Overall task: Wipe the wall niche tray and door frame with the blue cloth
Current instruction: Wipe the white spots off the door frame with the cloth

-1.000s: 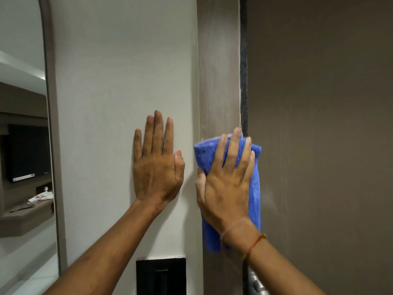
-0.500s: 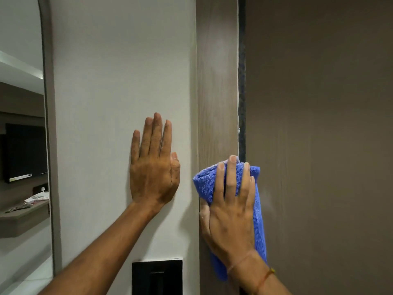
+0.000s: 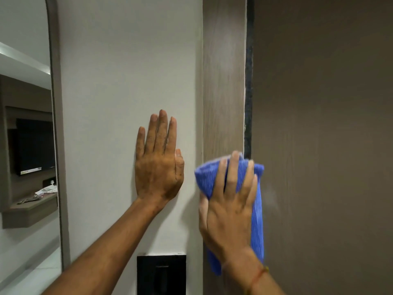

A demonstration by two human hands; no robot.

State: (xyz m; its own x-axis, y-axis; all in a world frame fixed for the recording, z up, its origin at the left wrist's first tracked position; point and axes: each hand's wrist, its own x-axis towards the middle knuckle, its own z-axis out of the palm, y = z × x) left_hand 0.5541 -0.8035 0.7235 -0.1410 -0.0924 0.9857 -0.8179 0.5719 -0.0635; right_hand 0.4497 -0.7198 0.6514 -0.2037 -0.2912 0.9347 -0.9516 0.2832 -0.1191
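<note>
A wood-grain door frame runs vertically down the middle, with a dark seal strip along its right edge. My right hand presses the folded blue cloth flat against the frame's lower part, fingers spread over the cloth. The cloth hangs down past my wrist. My left hand lies flat on the white wall left of the frame, fingers together and pointing up, holding nothing. No wall niche tray shows in this view.
A brown door fills the right side. A black wall panel sits low on the wall under my left hand. A framed mirror at the left reflects a television and a shelf.
My right hand slid the blue cloth down the frame over the last second, then rose slightly. My left hand stayed flat on the wall.
</note>
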